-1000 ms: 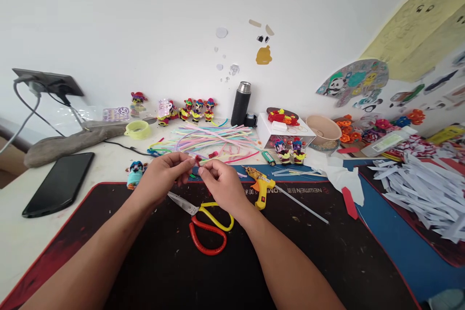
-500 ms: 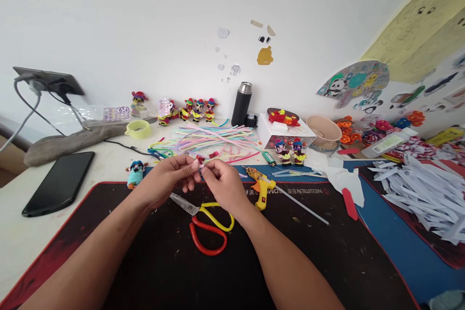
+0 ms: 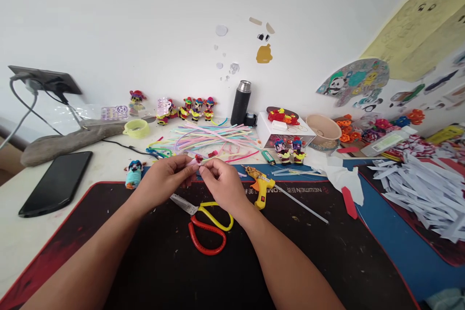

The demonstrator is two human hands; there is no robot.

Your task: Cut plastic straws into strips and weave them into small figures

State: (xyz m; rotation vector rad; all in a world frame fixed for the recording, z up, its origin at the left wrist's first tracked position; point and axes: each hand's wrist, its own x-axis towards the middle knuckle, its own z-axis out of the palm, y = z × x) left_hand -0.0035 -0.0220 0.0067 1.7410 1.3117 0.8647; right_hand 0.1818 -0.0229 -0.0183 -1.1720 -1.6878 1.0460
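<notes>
Over the far part of the dark mat, my left hand (image 3: 162, 179) and my right hand (image 3: 221, 184) meet with fingertips close together. Both pinch a small pale pink and red fuzzy piece (image 3: 198, 159), partly covered by my fingers. Just below them lie scissors (image 3: 194, 211) with one yellow and one red handle, blades pointing left. To the right of my right hand rests a yellow glue gun (image 3: 263, 189) with a glue stick out of its back. A small blue doll (image 3: 133, 175) stands left of my left hand.
Behind my hands is a pile of pastel pipe cleaners (image 3: 214, 136). Further back stand several small dolls (image 3: 198, 109) and a black thermos (image 3: 240, 105). A white box (image 3: 267, 131) sits right of it. A phone (image 3: 56, 184) lies left, white paper strips (image 3: 417, 198) right.
My left fingers have closed in around the small piece, and its pale part is turned more to the left. My right hand stays nearly in place. The view has shifted slightly.
</notes>
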